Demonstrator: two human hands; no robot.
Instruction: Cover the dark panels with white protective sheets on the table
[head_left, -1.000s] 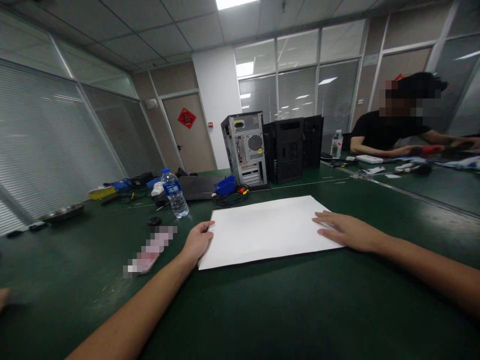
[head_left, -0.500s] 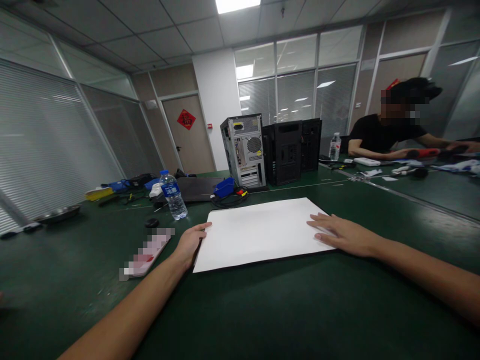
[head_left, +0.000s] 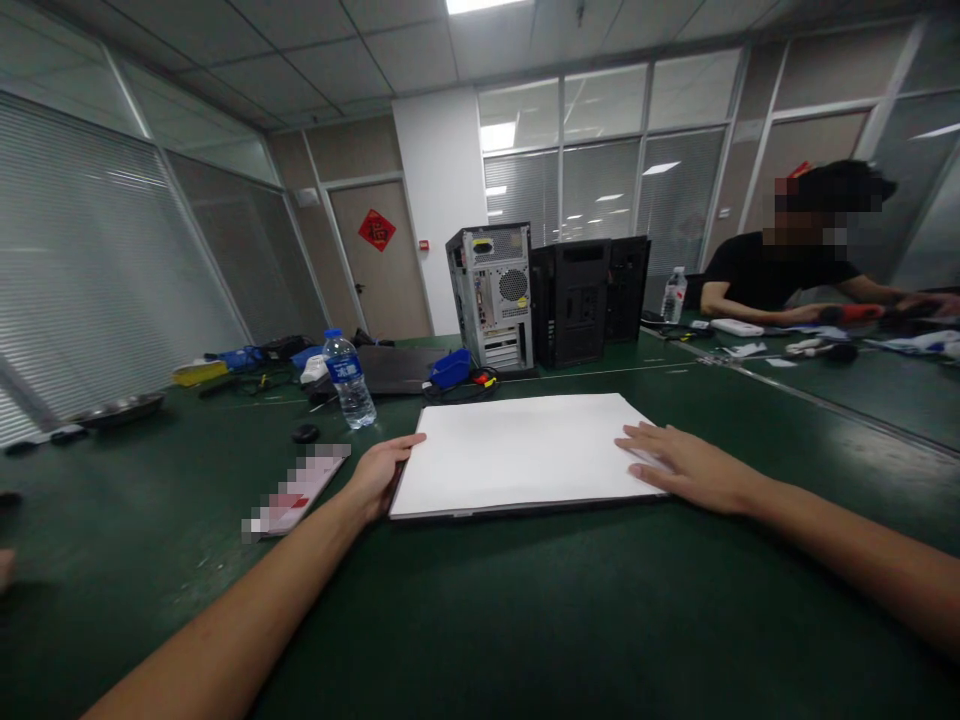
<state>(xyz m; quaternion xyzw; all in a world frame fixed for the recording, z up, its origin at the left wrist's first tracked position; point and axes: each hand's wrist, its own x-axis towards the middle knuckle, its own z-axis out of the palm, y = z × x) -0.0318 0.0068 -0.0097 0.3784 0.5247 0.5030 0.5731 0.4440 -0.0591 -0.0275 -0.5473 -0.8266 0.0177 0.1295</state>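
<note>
White rectangular sheet, paper-like (head_left: 517,450), lies broadside on the dark green desk (head_left: 525,620), between the two hands and in front of the wearer; both forearms reach in from the lower corners. A thin dark edge shows beneath its near side; what this belongs to cannot be made out. Left hand (head_left: 380,475) is at the sheet's left end, partly curled, most of it outside the edge, with a fingertip over the top surface near the far left corner; the underside is hidden, so cannot tell whether it grips. Right hand (head_left: 694,465) is at the right end, palm down, fingers extended and slightly spread, the fingertips and thumb resting on the white surface just inside the edge; it is not closed around anything. The middle of the sheet is uncovered by either hand. To the left of the left hand: pink flat oblong object, partly pixelated (head_left: 304,490), with a small black round object (head_left: 305,433) just beyond it. Clear plastic bottle with blue cap and blue label (head_left: 349,385) stands upright farther back. Behind the sheet: blue plastic piece (head_left: 450,369) near black cables, and a silver-and-black metal computer case (head_left: 493,295), upright. At far right, a person in a black top (head_left: 787,275) sits at the desk.
</note>
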